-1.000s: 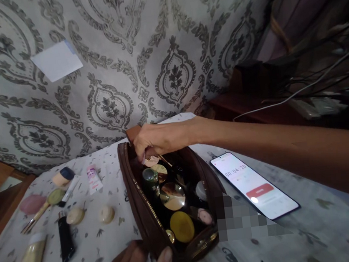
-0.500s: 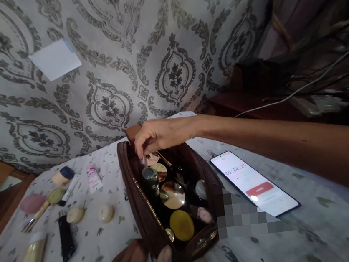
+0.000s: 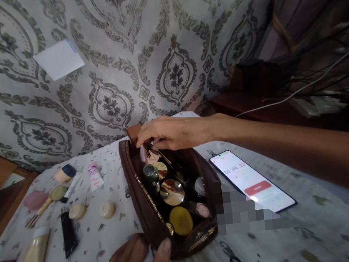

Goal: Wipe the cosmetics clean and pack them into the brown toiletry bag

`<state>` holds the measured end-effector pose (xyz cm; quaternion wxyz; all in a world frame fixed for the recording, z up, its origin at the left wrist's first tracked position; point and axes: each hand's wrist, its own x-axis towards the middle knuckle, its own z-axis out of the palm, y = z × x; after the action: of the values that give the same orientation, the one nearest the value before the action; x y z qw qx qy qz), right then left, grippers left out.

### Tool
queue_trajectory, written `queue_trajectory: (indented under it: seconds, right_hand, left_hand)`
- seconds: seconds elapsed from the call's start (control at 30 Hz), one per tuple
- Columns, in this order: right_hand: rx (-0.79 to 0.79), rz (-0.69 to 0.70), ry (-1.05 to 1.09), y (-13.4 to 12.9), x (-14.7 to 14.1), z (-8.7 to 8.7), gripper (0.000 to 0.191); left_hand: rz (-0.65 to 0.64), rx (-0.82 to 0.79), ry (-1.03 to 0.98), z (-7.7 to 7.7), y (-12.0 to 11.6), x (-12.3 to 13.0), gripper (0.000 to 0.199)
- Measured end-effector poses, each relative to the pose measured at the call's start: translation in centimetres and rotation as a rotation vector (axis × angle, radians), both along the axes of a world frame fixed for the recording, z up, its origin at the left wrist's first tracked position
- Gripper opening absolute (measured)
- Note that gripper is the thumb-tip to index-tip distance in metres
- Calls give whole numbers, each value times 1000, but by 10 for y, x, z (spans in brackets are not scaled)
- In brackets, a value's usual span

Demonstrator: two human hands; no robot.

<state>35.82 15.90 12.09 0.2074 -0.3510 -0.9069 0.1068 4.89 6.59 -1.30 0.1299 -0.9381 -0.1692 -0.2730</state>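
Note:
A brown makeup bag (image 3: 141,210) lies unzipped on the cloth, filled with cosmetics. My right hand (image 3: 170,132) reaches over its far end, thumb and index finger apart, fingertips just inside the opening. Below the index finger stands a small pale lilac item (image 3: 142,154), its kind unclear. Inside are a green-toned jar (image 3: 151,173), a shiny gold round compact (image 3: 172,191), a yellow round lid (image 3: 181,221) and a pale pink round item (image 3: 202,210). My left hand (image 3: 134,261) grips the near left corner of the bag, thumb against its end and curled fingers beside it.
Left of the bag lie a pink-and-white tube (image 3: 95,175), two small cream-coloured jars (image 3: 107,209), a black tube (image 3: 69,233), a large cream tube (image 3: 33,260), brushes and a pink sponge (image 3: 36,200). A phone showing a timer (image 3: 256,180) lies to the right. Patterned wallpaper rises behind.
My right hand has opened its pinch and drawn slightly up and away from the lilac item, which now stands in the bag. My left hand stays at the bag's corner.

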Motion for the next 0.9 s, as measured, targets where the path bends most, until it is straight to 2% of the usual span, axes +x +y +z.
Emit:
queue_trajectory:
  seconds: [0.17, 0.4, 0.53, 0.7, 0.8, 0.9]
  right_hand:
    - [87, -139, 90, -31, 2, 5, 24]
    - [84, -339, 322, -98, -15, 3, 24]
    - [64, -336, 393, -137, -38, -6, 27]
    - [-1, -304, 459, -175, -78, -22, 21]
    - [-53, -264, 500, -187, -106, -35, 22]
    - [-172, -211, 539, -189, -132, -50, 23]
  left_hand:
    - [-80, 19, -5, 6, 5, 3, 53]
    - [-9, 36, 43, 26, -3, 13, 67]
    - [1, 3, 124, 26, -1, 9, 69]
    - [-45, -155, 65, 18, 1, -3, 64]
    - [41, -269, 50, 13, 4, -21, 57]
    - [244, -360, 42, 13, 16, -49, 52]
